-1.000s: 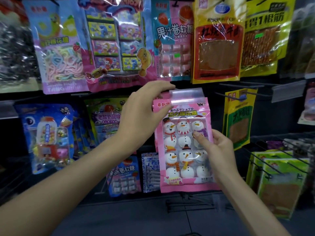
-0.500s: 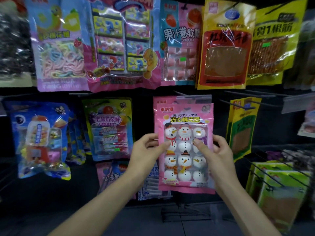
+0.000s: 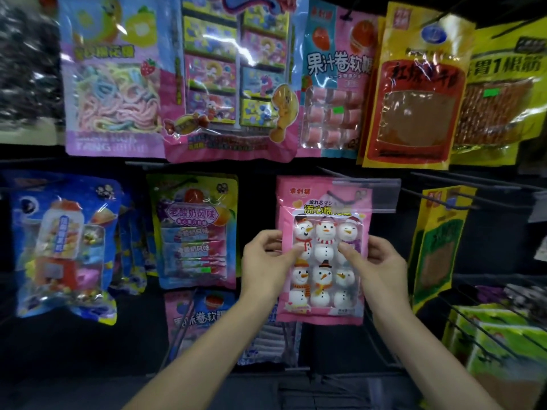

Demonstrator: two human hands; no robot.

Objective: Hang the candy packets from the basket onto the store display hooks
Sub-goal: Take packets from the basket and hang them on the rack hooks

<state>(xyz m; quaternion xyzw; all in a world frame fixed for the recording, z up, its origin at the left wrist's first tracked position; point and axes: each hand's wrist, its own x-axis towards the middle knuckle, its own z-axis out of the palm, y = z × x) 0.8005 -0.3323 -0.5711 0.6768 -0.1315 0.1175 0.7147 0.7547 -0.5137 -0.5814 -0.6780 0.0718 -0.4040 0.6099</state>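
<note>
My fingers are pinching the snowman candy packet at both side edges, thumbs in front, the rest curled behind. My left hand is holding one edge and my right hand the other, both arms reaching up. Above my fingers, the packet's top is sitting at the hook, behind a clear tag strip. I am thinking: push it back gently, then let go slowly so it is hanging straight.

Both of your forearms are showing bare, running uncovered from the bottom edge of the view up to the wrists. Your left grip and right grip are showing as bare hands with slim fingers. Whatever you are wearing higher up is falling outside the view.
</note>
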